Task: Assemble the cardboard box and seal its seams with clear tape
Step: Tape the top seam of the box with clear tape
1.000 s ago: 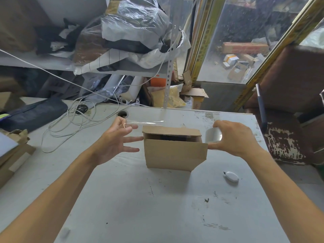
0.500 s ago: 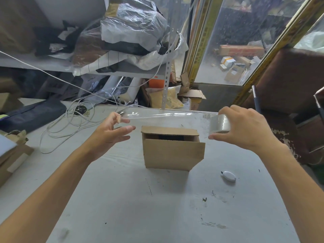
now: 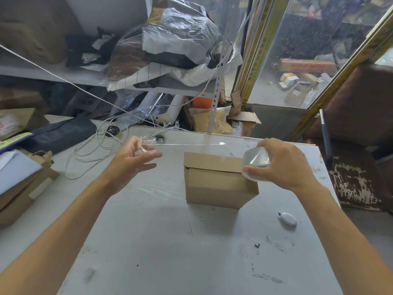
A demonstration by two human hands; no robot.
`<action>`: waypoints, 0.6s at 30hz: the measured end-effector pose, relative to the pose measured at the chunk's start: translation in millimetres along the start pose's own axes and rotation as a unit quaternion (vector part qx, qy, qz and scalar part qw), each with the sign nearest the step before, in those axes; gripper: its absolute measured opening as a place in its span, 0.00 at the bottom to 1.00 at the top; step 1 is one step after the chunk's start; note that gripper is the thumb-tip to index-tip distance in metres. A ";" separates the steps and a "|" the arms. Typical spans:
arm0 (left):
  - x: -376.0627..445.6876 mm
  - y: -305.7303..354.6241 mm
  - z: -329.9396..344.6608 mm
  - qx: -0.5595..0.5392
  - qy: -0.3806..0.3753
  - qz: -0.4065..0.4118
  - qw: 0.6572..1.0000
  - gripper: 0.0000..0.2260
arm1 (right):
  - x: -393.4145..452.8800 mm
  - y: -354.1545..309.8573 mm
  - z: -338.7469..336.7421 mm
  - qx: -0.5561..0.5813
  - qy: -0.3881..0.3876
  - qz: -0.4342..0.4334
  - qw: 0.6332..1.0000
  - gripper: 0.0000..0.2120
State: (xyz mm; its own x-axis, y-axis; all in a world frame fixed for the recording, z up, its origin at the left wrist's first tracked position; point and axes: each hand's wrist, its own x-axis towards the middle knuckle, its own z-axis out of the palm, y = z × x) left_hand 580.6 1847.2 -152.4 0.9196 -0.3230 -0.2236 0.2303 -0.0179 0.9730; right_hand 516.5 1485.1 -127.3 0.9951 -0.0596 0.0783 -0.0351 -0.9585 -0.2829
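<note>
A small brown cardboard box (image 3: 214,186) stands on the grey table (image 3: 170,241), its top flaps folded down. My right hand (image 3: 282,165) grips a roll of clear tape (image 3: 255,165) at the box's upper right corner. A long strip of clear tape (image 3: 191,144) stretches from the roll leftward, level, just above and behind the box top. My left hand (image 3: 131,160) pinches the strip's free end between thumb and forefinger, left of the box, with the other fingers spread.
A small white cutter (image 3: 287,219) lies on the table right of the box. Coiled white cable (image 3: 95,150) sits at the back left, flattened cardboard (image 3: 19,188) at the left edge. Cluttered shelves stand behind, a brown chair (image 3: 357,167) to the right.
My right hand lowered the roll from above the box down to its upper right corner. The strip came down closer to the box top. The left hand stayed roughly in place.
</note>
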 end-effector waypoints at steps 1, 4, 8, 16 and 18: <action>0.0 -3.3 1.8 -0.001 -0.004 -0.005 1.000 0.31 | 0.2 -0.6 1.2 -0.005 0.006 -0.002 1.000 0.31; 1.3 -12.3 7.7 0.006 -0.014 -0.019 1.000 0.26 | -0.3 -3.1 4.0 -0.017 0.022 -0.014 1.000 0.29; 4.1 -21.1 4.4 -0.001 0.013 -0.034 0.999 0.26 | -0.7 3.4 1.5 -0.017 0.015 -0.016 1.000 0.29; 15.1 -35.8 22.3 -0.046 0.046 -0.047 0.997 0.12 | -0.3 21.1 -8.3 -0.030 -0.003 -0.027 0.999 0.29; 14.8 -39.0 30.5 -0.102 0.021 -0.061 0.993 0.25 | -1.0 18.7 -5.7 -0.014 -0.001 -0.029 0.999 0.30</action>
State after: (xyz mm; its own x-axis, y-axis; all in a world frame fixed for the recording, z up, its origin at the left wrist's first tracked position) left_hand 575.5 1814.2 -191.8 0.8927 -0.2904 -0.3447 0.3959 0.1396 0.9076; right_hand 514.4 1465.6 -127.2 0.9957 -0.0036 0.0922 0.0197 -0.9678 -0.2509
